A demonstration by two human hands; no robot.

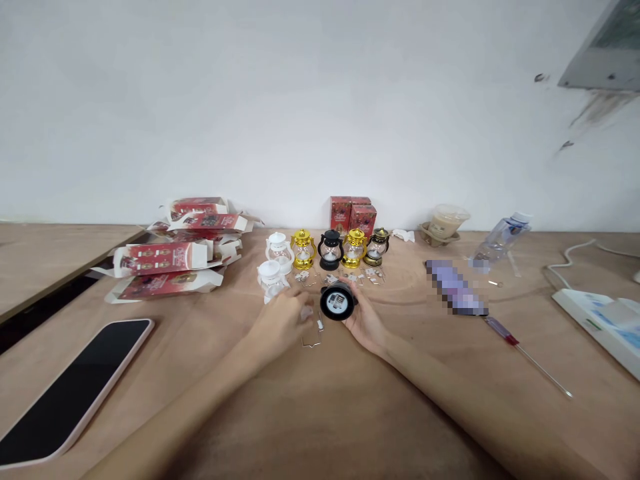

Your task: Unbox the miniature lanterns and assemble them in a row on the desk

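Grasped in the right hand (367, 321), the black lantern (337, 303) looks unfinished, its base seemingly open; just beside it the left hand (286, 316) curls, contents unclear, and whether the upright lanterns (303, 249) beyond both hands are done cannot be told.

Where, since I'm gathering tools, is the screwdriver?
In the head view, the screwdriver lies on the right of the table, between the right hand and the power strip.
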